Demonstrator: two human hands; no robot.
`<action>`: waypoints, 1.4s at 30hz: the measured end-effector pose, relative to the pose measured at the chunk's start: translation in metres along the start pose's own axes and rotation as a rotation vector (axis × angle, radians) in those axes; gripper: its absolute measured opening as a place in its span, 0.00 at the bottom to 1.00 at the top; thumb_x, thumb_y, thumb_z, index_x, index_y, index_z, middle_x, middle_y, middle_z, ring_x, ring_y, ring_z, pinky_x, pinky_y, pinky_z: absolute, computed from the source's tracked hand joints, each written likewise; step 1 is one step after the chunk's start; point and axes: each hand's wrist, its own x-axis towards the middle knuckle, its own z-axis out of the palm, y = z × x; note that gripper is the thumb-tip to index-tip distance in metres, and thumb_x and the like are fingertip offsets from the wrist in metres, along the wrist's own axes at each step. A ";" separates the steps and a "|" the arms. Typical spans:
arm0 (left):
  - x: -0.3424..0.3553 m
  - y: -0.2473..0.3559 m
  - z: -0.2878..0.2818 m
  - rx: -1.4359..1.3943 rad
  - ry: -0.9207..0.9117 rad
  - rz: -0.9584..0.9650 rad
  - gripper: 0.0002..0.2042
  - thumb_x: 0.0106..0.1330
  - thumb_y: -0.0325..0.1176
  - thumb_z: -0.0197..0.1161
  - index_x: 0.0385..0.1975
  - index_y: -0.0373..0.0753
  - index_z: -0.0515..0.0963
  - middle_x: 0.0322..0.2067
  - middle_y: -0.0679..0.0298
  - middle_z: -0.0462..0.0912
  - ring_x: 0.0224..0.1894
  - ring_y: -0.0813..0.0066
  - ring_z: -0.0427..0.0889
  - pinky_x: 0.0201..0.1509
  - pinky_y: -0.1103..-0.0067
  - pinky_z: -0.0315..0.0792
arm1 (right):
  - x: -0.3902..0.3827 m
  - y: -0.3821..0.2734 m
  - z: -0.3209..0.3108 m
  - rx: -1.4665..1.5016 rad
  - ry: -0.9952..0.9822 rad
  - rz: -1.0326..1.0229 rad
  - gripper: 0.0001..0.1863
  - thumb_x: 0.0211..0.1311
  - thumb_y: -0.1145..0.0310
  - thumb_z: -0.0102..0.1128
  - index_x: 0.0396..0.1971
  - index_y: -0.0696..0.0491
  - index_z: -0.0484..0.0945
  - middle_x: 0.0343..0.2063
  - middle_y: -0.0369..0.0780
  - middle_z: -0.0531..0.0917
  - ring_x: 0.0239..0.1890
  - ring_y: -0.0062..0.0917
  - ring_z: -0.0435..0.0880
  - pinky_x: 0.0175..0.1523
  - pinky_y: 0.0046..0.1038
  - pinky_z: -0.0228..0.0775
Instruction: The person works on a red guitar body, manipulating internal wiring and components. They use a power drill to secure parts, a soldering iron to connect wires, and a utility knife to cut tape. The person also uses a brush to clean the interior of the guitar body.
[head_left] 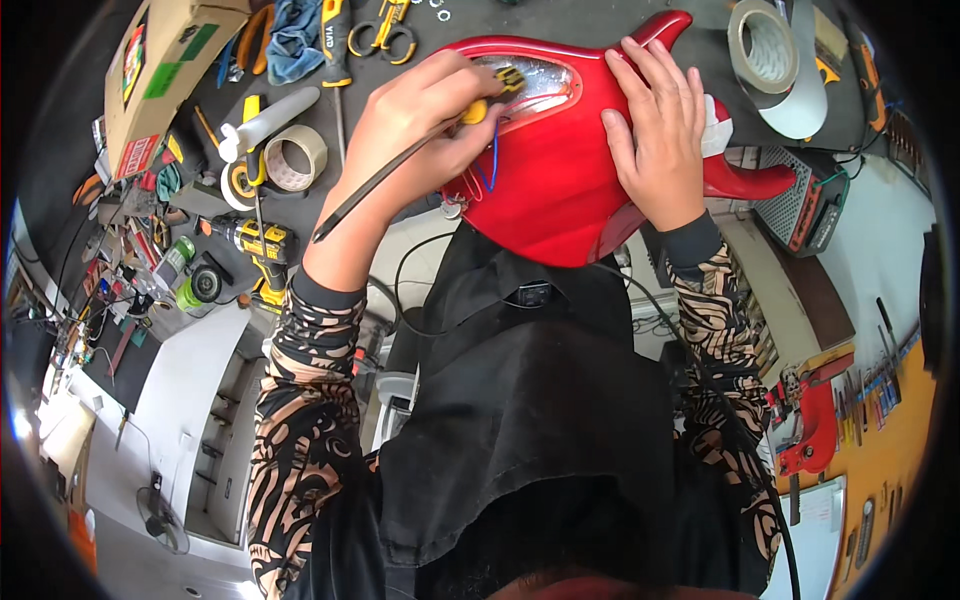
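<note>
A glossy red electric guitar body point(545, 185) lies across the near edge of the dark bench, over my lap. Its open cavity point(550, 82) is lined with shiny foil, and red and blue wires point(491, 165) come out beside it. My left hand point(425, 125) is closed round a screwdriver point(385, 182) with a yellow and black handle. The handle end points over the cavity, while the dark shaft slants back toward my forearm. My right hand point(657, 130) rests on the body with its fingers stretched out.
Masking tape rolls point(296, 158), a cordless drill point(258, 250), scissors point(384, 32) and a cardboard box point(165, 75) crowd the left. At the right are a wide tape roll point(764, 48) and a grille-fronted box point(800, 205). A black cable point(690, 345) crosses my right arm.
</note>
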 end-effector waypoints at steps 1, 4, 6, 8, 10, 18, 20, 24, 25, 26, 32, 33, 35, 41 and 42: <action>0.005 -0.001 0.004 -0.022 -0.012 0.041 0.12 0.60 0.22 0.79 0.43 0.35 0.86 0.45 0.57 0.90 0.46 0.60 0.92 0.50 0.71 0.85 | -0.002 0.000 0.003 -0.016 -0.002 0.010 0.30 0.72 0.66 0.66 0.74 0.42 0.75 0.70 0.38 0.77 0.77 0.37 0.69 0.84 0.53 0.47; 0.013 -0.009 0.007 -0.064 -0.059 0.116 0.12 0.60 0.22 0.79 0.43 0.34 0.87 0.44 0.56 0.91 0.45 0.59 0.92 0.49 0.72 0.85 | -0.003 0.005 0.005 -0.042 -0.031 0.023 0.32 0.73 0.65 0.62 0.76 0.42 0.74 0.76 0.34 0.74 0.81 0.37 0.66 0.84 0.52 0.47; 0.005 -0.014 0.000 -0.064 -0.057 0.057 0.12 0.60 0.21 0.79 0.42 0.34 0.87 0.43 0.55 0.91 0.44 0.59 0.92 0.49 0.72 0.85 | -0.001 -0.002 0.005 -0.036 -0.042 0.037 0.32 0.72 0.66 0.62 0.76 0.40 0.74 0.76 0.34 0.74 0.81 0.37 0.66 0.84 0.52 0.48; 0.009 -0.014 0.006 -0.042 -0.046 0.100 0.12 0.59 0.21 0.79 0.42 0.33 0.87 0.42 0.54 0.91 0.43 0.59 0.92 0.48 0.72 0.85 | 0.000 -0.002 0.005 -0.034 -0.043 0.042 0.32 0.72 0.66 0.62 0.76 0.40 0.74 0.76 0.34 0.74 0.81 0.37 0.66 0.84 0.52 0.49; 0.023 -0.005 0.013 -0.021 -0.043 0.186 0.12 0.59 0.20 0.79 0.42 0.33 0.87 0.41 0.54 0.90 0.43 0.59 0.92 0.48 0.72 0.85 | 0.002 -0.002 0.005 -0.021 -0.033 0.041 0.32 0.71 0.66 0.62 0.76 0.39 0.75 0.75 0.34 0.75 0.80 0.37 0.67 0.84 0.52 0.50; 0.021 -0.002 0.006 0.030 -0.104 0.157 0.11 0.59 0.20 0.78 0.41 0.31 0.86 0.38 0.54 0.89 0.43 0.57 0.92 0.48 0.71 0.85 | 0.008 -0.004 -0.009 0.015 -0.071 0.072 0.27 0.68 0.69 0.62 0.68 0.48 0.79 0.72 0.42 0.76 0.78 0.43 0.68 0.82 0.52 0.53; 0.031 -0.001 0.013 -0.010 -0.094 0.208 0.11 0.60 0.19 0.78 0.40 0.30 0.86 0.38 0.54 0.89 0.44 0.57 0.92 0.49 0.71 0.85 | 0.010 -0.006 -0.012 0.030 -0.107 0.077 0.27 0.67 0.69 0.62 0.67 0.51 0.79 0.71 0.45 0.76 0.78 0.46 0.68 0.81 0.54 0.54; 0.019 -0.009 -0.004 -0.044 -0.144 0.047 0.11 0.59 0.20 0.79 0.41 0.31 0.86 0.39 0.55 0.90 0.44 0.59 0.92 0.49 0.72 0.85 | 0.001 0.001 0.001 -0.008 -0.083 0.055 0.32 0.70 0.66 0.62 0.75 0.43 0.75 0.74 0.37 0.74 0.80 0.40 0.66 0.83 0.53 0.51; 0.021 -0.008 -0.003 -0.061 -0.131 0.061 0.11 0.59 0.20 0.79 0.41 0.31 0.86 0.39 0.55 0.90 0.44 0.60 0.92 0.49 0.72 0.85 | 0.000 0.002 0.005 -0.018 -0.051 0.045 0.32 0.71 0.66 0.61 0.76 0.40 0.74 0.75 0.34 0.74 0.81 0.38 0.67 0.84 0.52 0.51; 0.026 -0.008 0.002 -0.079 -0.119 0.074 0.11 0.59 0.21 0.79 0.41 0.31 0.86 0.39 0.55 0.91 0.43 0.60 0.92 0.48 0.72 0.84 | 0.001 0.003 0.005 -0.019 -0.047 0.042 0.32 0.71 0.66 0.61 0.76 0.40 0.74 0.75 0.34 0.74 0.81 0.38 0.66 0.84 0.52 0.51; 0.029 -0.011 0.003 -0.082 -0.121 0.098 0.11 0.59 0.22 0.79 0.41 0.32 0.87 0.39 0.55 0.91 0.41 0.60 0.91 0.48 0.72 0.84 | 0.001 0.001 0.004 -0.029 -0.043 0.034 0.32 0.71 0.66 0.61 0.76 0.40 0.74 0.76 0.34 0.74 0.81 0.38 0.66 0.84 0.52 0.51; 0.028 -0.013 0.004 -0.089 -0.115 0.099 0.11 0.59 0.22 0.79 0.41 0.32 0.87 0.38 0.55 0.91 0.41 0.60 0.91 0.48 0.72 0.84 | 0.000 0.001 0.005 -0.029 -0.044 0.035 0.32 0.71 0.66 0.61 0.76 0.40 0.74 0.76 0.34 0.74 0.81 0.38 0.66 0.84 0.52 0.51; 0.027 -0.016 0.005 -0.101 -0.101 0.100 0.11 0.59 0.22 0.79 0.41 0.32 0.87 0.38 0.55 0.91 0.41 0.59 0.91 0.48 0.72 0.84 | 0.000 0.001 0.006 -0.032 -0.047 0.038 0.32 0.71 0.66 0.61 0.76 0.40 0.74 0.76 0.34 0.74 0.81 0.38 0.66 0.84 0.51 0.51; 0.028 -0.019 0.005 -0.114 -0.109 0.077 0.11 0.60 0.23 0.80 0.41 0.32 0.87 0.38 0.55 0.91 0.41 0.61 0.91 0.47 0.73 0.83 | 0.002 0.000 0.006 -0.038 -0.050 0.046 0.32 0.71 0.67 0.61 0.75 0.41 0.74 0.76 0.34 0.74 0.81 0.37 0.66 0.84 0.51 0.51; 0.026 -0.018 0.005 -0.110 -0.100 0.071 0.11 0.60 0.23 0.80 0.40 0.32 0.87 0.38 0.55 0.91 0.41 0.61 0.91 0.47 0.73 0.83 | 0.002 -0.001 0.007 -0.032 -0.048 0.048 0.32 0.71 0.67 0.61 0.75 0.41 0.74 0.76 0.34 0.74 0.81 0.38 0.66 0.84 0.51 0.51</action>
